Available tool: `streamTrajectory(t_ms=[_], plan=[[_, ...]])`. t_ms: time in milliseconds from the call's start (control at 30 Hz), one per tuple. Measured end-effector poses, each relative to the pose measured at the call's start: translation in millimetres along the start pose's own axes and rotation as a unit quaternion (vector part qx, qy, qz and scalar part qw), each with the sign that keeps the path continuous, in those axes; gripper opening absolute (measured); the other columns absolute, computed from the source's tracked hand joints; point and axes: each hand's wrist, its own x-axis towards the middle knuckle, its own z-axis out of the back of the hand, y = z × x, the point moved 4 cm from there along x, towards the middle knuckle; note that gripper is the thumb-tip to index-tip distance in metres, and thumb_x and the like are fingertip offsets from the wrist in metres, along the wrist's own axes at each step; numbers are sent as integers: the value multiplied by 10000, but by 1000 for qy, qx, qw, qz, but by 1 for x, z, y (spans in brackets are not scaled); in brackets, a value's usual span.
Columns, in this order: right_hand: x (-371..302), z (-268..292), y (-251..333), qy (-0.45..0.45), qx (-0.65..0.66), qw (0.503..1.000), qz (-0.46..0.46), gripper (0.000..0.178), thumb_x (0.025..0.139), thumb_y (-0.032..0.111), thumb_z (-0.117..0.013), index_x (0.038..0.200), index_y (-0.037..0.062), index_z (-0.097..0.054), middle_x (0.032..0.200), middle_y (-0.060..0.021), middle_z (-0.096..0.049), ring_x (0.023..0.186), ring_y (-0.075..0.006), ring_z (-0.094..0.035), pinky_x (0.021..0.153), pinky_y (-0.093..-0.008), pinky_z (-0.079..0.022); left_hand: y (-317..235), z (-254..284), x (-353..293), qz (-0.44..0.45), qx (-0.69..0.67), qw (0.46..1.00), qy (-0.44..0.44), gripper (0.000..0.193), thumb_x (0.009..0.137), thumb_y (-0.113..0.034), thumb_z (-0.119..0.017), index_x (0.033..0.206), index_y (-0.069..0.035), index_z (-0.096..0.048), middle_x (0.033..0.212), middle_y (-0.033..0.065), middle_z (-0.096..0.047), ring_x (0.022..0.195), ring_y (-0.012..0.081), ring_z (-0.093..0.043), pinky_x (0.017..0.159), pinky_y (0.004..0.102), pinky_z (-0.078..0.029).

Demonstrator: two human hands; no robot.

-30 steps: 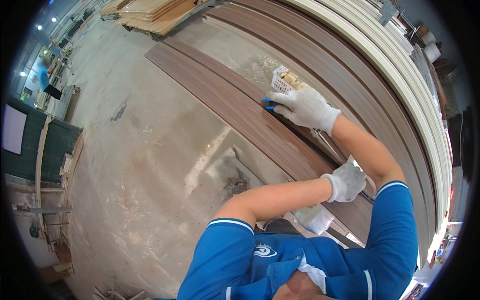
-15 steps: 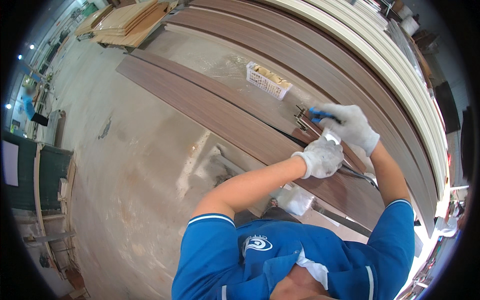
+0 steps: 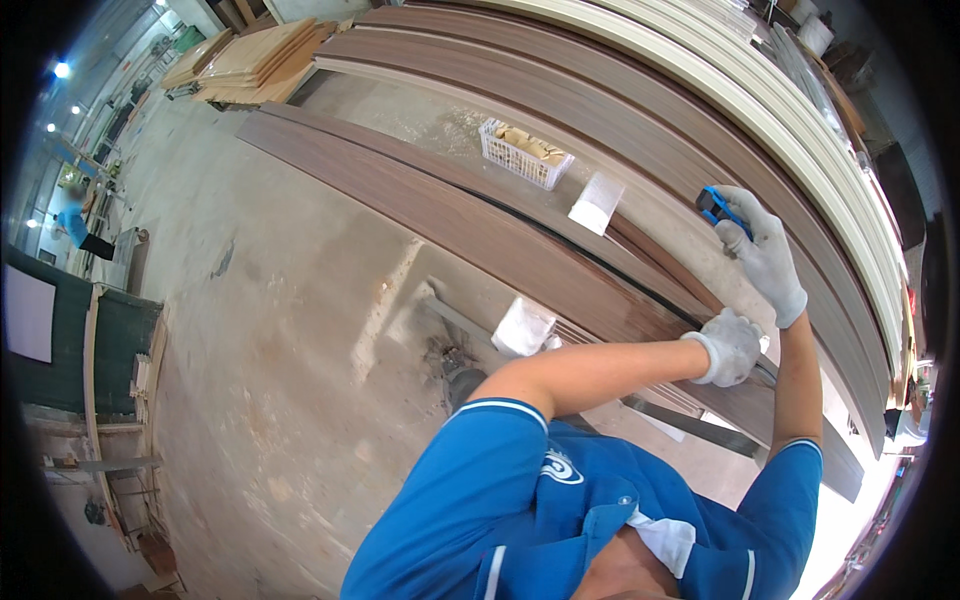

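My right hand (image 3: 765,255), in a white glove, grips a small blue tool (image 3: 714,205) and holds it over the long brown wood-grain panels (image 3: 470,215). My left hand (image 3: 730,345), also gloved, is closed in a fist on the near edge of a brown panel, just below the right hand. A grey metal strip (image 3: 690,415) runs beneath the left fist. Both forearms reach out from my blue shirt at the lower edge.
A white plastic basket (image 3: 525,152) with brown pieces and a white sheet (image 3: 596,203) lie on the panels. A white bag (image 3: 523,325) sits on the concrete floor (image 3: 290,330). Cream panels (image 3: 800,120) are stacked on the right, plywood stacks (image 3: 250,55) far back. A person in blue (image 3: 75,225) stands far left.
My right hand has carried the blue tool away from the basket, rightward along the panels. The left hand stayed closed just beneath it.
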Motion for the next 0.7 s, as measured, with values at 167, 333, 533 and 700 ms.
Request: streamTrajectory(t_ms=[167,333,533,700], plan=[[21,-25,8,45,-69,995,57,410,979,204,-674,1371,131,-579,936,-182,-737,780,-302,-720,734,-408,-556,5,-35,10,68,-14,994,-89,250,900,-178,-622,1100,-80,-736,1111,155,-708,1047,287,-681,890,439,-471],[107,-104,37,96,-169,970,147,376,1011,350,-615,1376,266,-584,988,-186,-752,877,-411,-722,778,-506,-562,19,-62,23,60,23,993,-99,321,949,-239,-575,1212,-119,-714,1243,145,-718,1171,346,-658,1006,487,-459],[200,-224,92,155,-203,937,239,337,1027,371,-556,1340,279,-641,968,-154,-760,909,-362,-735,812,-496,-566,22,-64,22,-41,-284,937,-198,394,963,-304,-586,1306,-146,-696,1412,140,-646,1321,339,-588,1126,513,-396],[214,-258,122,185,-229,911,287,273,1034,323,-528,1230,209,-681,929,-145,-753,900,-359,-729,832,-498,-570,25,-56,19,-60,-341,920,-183,358,954,-302,-598,1253,-146,-719,1360,145,-672,1287,343,-607,1110,498,-418]])
